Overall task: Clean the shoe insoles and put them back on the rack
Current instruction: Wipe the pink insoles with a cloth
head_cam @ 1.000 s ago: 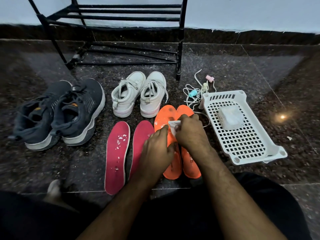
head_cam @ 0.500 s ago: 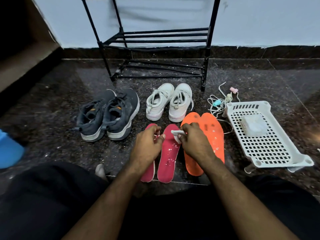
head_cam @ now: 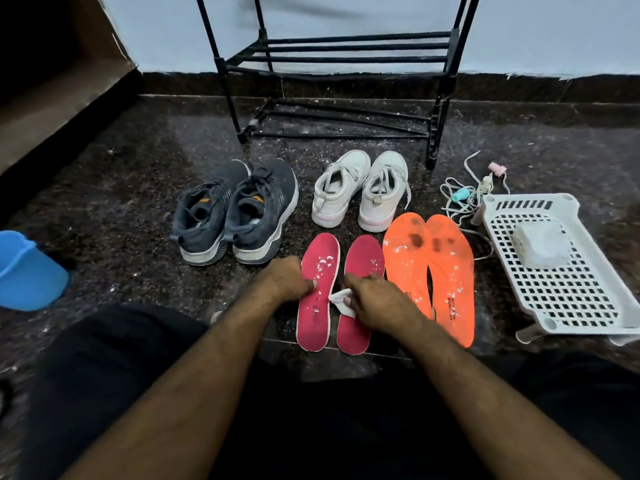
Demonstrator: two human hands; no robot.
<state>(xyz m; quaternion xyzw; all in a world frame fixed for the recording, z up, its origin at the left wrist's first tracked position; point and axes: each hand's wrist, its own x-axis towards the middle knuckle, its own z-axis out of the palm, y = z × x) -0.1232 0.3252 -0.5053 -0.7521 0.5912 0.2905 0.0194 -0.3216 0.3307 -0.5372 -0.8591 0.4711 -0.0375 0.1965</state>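
While the right hand [head_cam: 375, 299] pinches a white wipe [head_cam: 341, 303] over the pink insoles [head_cam: 318, 292], the left hand [head_cam: 287, 284] presses fingertips on one; orange insoles [head_cam: 429, 271], white basket [head_cam: 561, 306], sneakers [head_cam: 360, 188] and rack [head_cam: 339, 57] surround them.

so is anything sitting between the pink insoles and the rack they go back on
Yes. The white sneakers stand on the floor directly between the pink insoles and the black rack. The rack's visible shelves hold nothing, so lifting the insoles over the sneakers should probably do.

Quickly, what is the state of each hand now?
Left hand: fingers pressing on the left pink insole, holding nothing.
Right hand: pinching a small white wipe.
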